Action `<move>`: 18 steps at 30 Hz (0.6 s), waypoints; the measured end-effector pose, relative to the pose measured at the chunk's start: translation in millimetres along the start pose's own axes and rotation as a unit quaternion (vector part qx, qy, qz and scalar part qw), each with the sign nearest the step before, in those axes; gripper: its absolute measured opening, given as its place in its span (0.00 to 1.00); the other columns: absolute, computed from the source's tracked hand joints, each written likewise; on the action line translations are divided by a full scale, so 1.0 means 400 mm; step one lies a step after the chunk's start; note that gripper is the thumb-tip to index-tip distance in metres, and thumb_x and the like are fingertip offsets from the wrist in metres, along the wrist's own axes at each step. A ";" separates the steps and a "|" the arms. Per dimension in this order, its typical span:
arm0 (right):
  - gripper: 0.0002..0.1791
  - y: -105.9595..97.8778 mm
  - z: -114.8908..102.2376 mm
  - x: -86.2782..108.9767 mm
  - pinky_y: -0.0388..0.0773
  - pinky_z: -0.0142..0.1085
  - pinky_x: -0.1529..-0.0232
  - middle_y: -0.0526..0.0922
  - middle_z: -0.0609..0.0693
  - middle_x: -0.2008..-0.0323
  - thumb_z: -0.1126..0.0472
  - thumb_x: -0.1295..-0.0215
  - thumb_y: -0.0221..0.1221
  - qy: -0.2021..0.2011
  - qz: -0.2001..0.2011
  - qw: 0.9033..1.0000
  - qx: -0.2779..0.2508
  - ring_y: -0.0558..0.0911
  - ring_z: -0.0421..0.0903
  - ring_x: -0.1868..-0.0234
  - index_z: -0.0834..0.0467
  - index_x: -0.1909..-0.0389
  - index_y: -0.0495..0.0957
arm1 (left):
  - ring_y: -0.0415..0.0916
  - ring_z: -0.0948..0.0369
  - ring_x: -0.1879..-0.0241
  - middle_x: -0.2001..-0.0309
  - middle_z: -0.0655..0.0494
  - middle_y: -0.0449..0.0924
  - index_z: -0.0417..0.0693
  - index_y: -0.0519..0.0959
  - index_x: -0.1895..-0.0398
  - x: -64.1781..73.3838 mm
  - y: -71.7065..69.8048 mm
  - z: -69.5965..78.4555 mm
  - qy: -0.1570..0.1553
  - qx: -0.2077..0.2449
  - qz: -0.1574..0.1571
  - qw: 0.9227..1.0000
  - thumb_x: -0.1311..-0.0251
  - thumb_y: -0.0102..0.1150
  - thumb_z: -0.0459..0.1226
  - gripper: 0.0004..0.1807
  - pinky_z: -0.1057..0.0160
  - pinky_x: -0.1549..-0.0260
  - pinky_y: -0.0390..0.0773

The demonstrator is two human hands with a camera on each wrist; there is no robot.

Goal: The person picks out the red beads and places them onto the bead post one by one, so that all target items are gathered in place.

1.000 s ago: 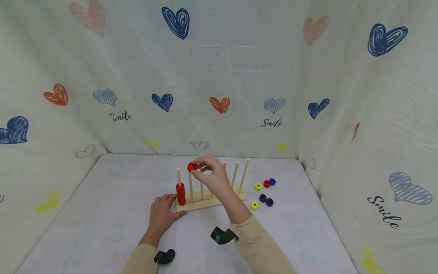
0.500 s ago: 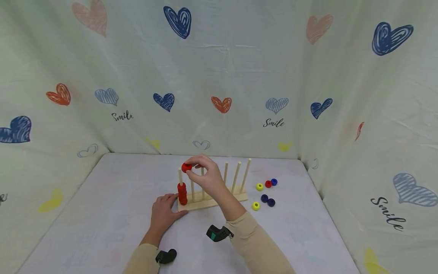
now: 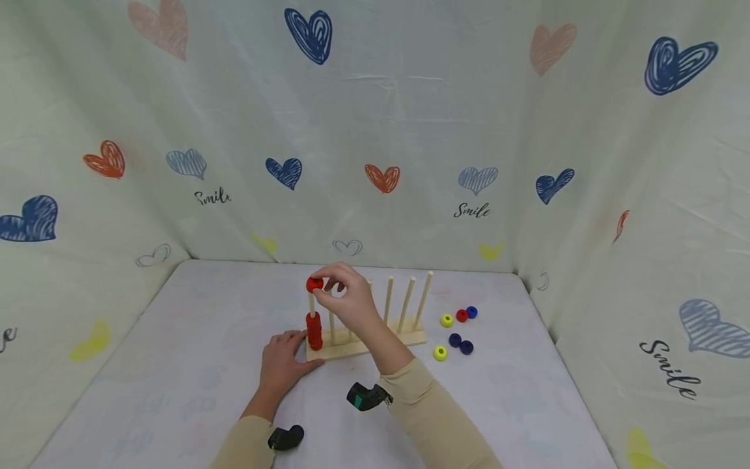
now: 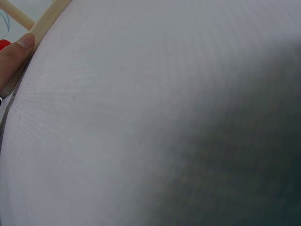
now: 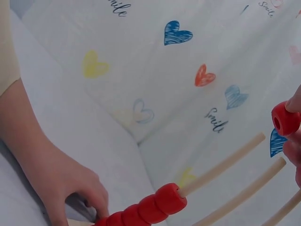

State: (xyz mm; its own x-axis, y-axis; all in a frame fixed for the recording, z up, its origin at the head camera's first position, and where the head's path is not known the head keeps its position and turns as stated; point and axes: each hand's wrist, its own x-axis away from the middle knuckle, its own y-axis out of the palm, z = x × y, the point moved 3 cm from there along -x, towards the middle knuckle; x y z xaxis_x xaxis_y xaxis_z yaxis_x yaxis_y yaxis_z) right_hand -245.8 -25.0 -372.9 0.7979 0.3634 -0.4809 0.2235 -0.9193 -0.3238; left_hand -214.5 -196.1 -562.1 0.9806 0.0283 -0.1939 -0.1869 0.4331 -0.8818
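A wooden peg stand (image 3: 346, 351) with a row of upright pegs sits on the table. Its leftmost peg carries a stack of red beads (image 3: 314, 332). My right hand (image 3: 351, 305) pinches another red bead (image 3: 314, 284) between thumb and fingers, at the top of that peg. In the right wrist view this bead (image 5: 286, 118) is just off the peg's tip, its hole turned toward it. My left hand (image 3: 284, 363) grips the left end of the base, and the left wrist view catches its thumb (image 4: 18, 52) along the edge.
Right of the stand lie loose beads: two yellow ones, one nearer (image 3: 440, 353) and one farther (image 3: 446, 320), a red one (image 3: 461, 315), a blue one (image 3: 471, 312) and a dark blue pair (image 3: 460, 343). A heart-printed curtain (image 3: 422, 130) hangs around the table.
My right hand has carried the red bead leftward, past the second peg, to the top of the leftmost one. My left hand keeps its place on the base.
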 end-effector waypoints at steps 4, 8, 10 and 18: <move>0.11 0.008 0.004 0.001 0.73 0.34 0.61 0.81 0.42 0.57 0.64 0.39 0.65 0.012 0.009 1.000 0.024 0.78 0.37 0.65 0.54 0.55 0.84 | 0.67 0.45 0.46 0.45 0.43 0.75 0.43 0.75 0.38 0.000 -0.001 -0.001 -0.001 0.001 -0.004 1.000 0.58 0.74 0.57 0.44 0.41 0.48 0.68; 0.11 0.016 0.009 0.000 0.72 0.34 0.62 0.82 0.41 0.57 0.63 0.39 0.66 0.009 0.020 0.999 0.044 0.78 0.35 0.67 0.53 0.56 0.84 | 0.67 0.45 0.46 0.45 0.43 0.76 0.43 0.76 0.39 0.000 -0.003 -0.001 -0.005 -0.003 -0.007 1.000 0.58 0.75 0.57 0.44 0.41 0.49 0.69; 0.10 0.019 0.010 0.001 0.72 0.33 0.63 0.82 0.41 0.58 0.63 0.39 0.66 0.000 0.025 0.998 0.051 0.78 0.35 0.67 0.53 0.56 0.84 | 0.67 0.45 0.46 0.45 0.43 0.76 0.43 0.76 0.39 -0.001 -0.004 0.001 -0.006 -0.002 -0.008 1.000 0.59 0.75 0.57 0.44 0.41 0.49 0.69; 0.10 0.021 0.010 0.001 0.72 0.32 0.66 0.83 0.42 0.57 0.63 0.40 0.67 -0.021 0.038 0.997 0.069 0.78 0.38 0.68 0.53 0.57 0.84 | 0.66 0.46 0.46 0.45 0.43 0.75 0.43 0.75 0.38 -0.002 -0.004 0.002 -0.011 0.005 -0.009 1.000 0.59 0.75 0.57 0.45 0.42 0.48 0.68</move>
State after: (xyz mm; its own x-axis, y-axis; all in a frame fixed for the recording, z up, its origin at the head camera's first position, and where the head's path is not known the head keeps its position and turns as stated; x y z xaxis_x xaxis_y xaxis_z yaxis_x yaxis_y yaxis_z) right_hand -245.9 -31.9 -379.2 0.7854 0.3012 -0.5408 0.0815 -0.9164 -0.3919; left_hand -215.2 -196.1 -560.2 0.9849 0.0398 -0.1686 -0.1687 0.4421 -0.8810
